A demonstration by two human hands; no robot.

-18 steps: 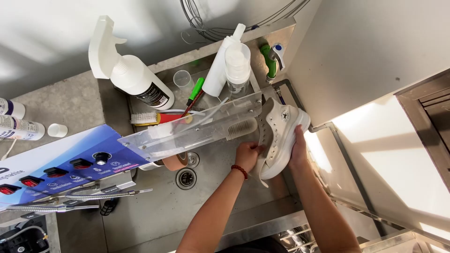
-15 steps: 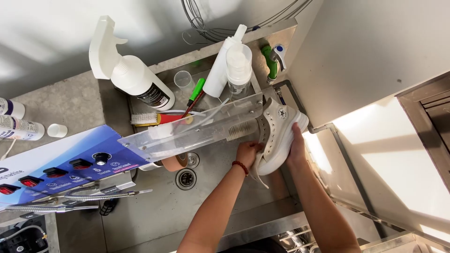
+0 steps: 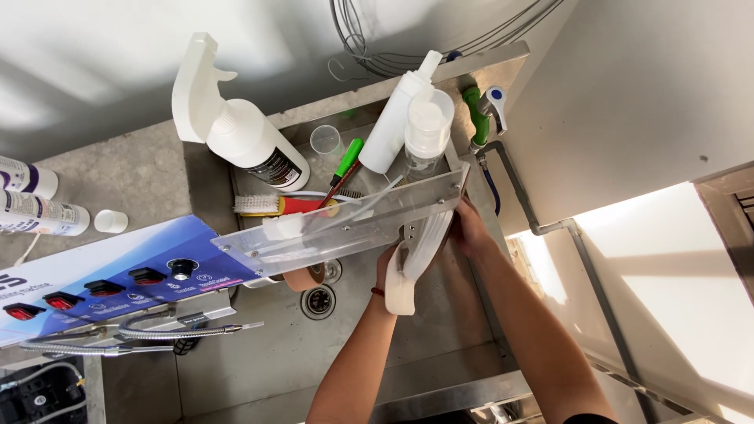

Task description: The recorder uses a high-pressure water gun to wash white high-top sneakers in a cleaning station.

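Note:
Both my hands hold a white sneaker over a steel sink. My left hand grips the shoe near its lower end, with a dark band on that wrist. My right hand holds the shoe's upper end from the right. The shoe is turned on edge, so its white sole faces the camera. Its top part is hidden behind a clear plastic shelf that juts out over the sink.
A white spray bottle, a squeeze bottle, a clear jar, a small cup and a red-handled brush stand at the sink's back. A blue panel with buttons is at left. The drain lies below.
The sneaker has rotated from showing its laced upper to showing its sole edge, and it has moved slightly further under the clear shelf. Both hands stayed on it.

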